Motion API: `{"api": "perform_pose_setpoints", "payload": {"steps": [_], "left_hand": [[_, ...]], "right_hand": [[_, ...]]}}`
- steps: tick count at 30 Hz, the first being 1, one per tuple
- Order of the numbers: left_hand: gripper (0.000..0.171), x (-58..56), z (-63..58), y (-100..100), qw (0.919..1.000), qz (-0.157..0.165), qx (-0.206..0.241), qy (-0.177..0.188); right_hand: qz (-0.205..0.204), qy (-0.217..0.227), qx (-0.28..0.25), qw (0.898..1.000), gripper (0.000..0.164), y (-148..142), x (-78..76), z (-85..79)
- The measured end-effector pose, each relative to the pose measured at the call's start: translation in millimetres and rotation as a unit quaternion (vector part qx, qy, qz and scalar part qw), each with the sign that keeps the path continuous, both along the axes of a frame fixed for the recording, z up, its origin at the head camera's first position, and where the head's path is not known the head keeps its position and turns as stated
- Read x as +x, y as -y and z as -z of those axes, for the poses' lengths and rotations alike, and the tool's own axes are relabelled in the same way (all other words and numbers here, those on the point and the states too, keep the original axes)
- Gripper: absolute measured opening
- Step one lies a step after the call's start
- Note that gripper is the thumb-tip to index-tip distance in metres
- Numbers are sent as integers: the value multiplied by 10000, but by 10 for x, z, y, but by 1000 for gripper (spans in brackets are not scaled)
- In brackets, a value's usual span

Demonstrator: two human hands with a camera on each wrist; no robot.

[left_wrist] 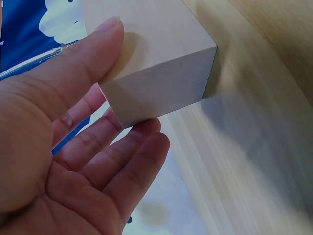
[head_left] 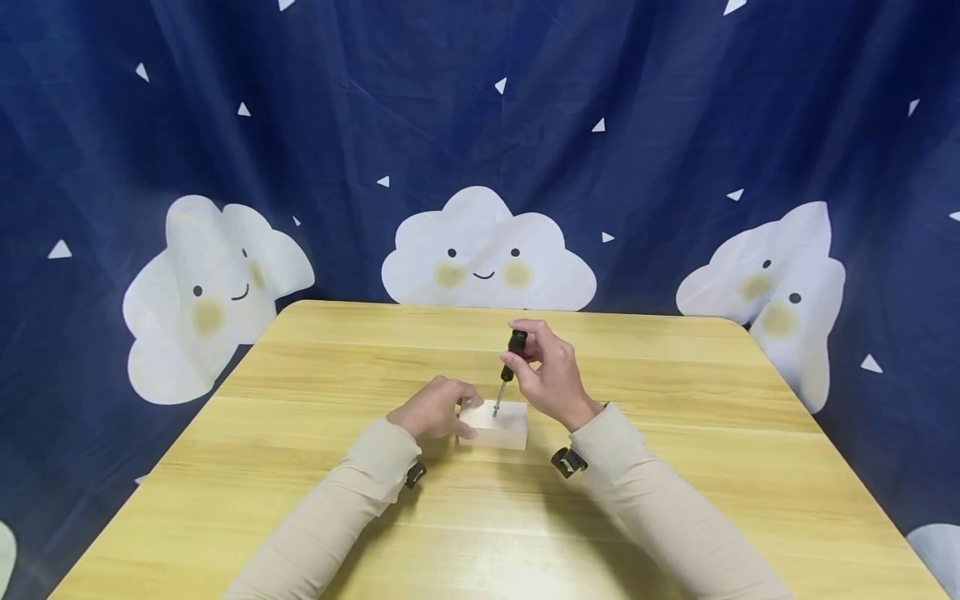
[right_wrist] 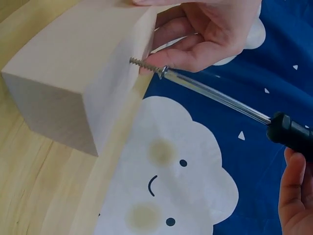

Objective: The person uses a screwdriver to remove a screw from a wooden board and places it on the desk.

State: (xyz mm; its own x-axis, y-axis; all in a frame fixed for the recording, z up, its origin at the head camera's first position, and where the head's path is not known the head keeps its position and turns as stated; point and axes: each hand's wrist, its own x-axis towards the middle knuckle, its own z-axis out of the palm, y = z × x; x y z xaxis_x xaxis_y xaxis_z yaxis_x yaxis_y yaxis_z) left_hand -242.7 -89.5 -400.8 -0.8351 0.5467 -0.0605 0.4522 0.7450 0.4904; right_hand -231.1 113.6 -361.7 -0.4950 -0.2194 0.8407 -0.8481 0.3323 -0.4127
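A pale wooden block (head_left: pixel 495 432) lies on the table, and my left hand (head_left: pixel 437 408) grips its left end. In the left wrist view the thumb (left_wrist: pixel 105 46) presses one face while fingers curl along another side. My right hand (head_left: pixel 553 373) holds the black handle of a screwdriver (right_wrist: pixel 220 99), which stands tilted over the block's top. At the screwdriver's tip is a screw (right_wrist: pixel 143 64), with its point at the block's face and most of its thread showing. Whether the point has entered the wood is hard to tell.
The light wood-grain table (head_left: pixel 315 375) stretches around the block, with rounded far corners. Behind it hangs a dark blue curtain (head_left: pixel 480 100) printed with white smiling clouds and small triangles. A dark strap device (head_left: pixel 570 462) sits at the right wrist.
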Motion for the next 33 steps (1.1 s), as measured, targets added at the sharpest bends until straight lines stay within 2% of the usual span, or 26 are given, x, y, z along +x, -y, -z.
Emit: {"api": "perform_pose_setpoints", "payload": {"steps": [5, 9, 12, 15, 20, 26, 30, 33], "left_hand": [[49, -3, -2, -6, 10000, 63, 9, -56], [48, -6, -6, -14, 9998, 118, 14, -131], [48, -12, -8, -22, 9997, 129, -24, -204], [47, -14, -5, -25, 9996, 136, -25, -260], [45, 11, -2, -12, 9996, 103, -1, -251], [46, 48, 8, 6, 9999, 38, 31, -115], [48, 24, 1, -12, 9999, 48, 74, -128], [48, 8, 0, -17, 10000, 16, 28, -94]], "right_hand": [[-277, 295, -98, 9991, 39, 8, 11, -16], [-2, 434, -74, 9990, 43, 23, 35, -53], [302, 281, -70, 9991, 42, 29, 41, -80], [393, 92, -116, 9991, 38, 27, 37, -95], [291, -44, -84, 9995, 37, 21, 34, -81], [-33, 246, -57, 9997, 33, 29, 53, -79], [-154, 426, -310, 9985, 34, 42, 103, -175], [-25, 468, -451, 9979, 32, 74, 178, -278]]}}
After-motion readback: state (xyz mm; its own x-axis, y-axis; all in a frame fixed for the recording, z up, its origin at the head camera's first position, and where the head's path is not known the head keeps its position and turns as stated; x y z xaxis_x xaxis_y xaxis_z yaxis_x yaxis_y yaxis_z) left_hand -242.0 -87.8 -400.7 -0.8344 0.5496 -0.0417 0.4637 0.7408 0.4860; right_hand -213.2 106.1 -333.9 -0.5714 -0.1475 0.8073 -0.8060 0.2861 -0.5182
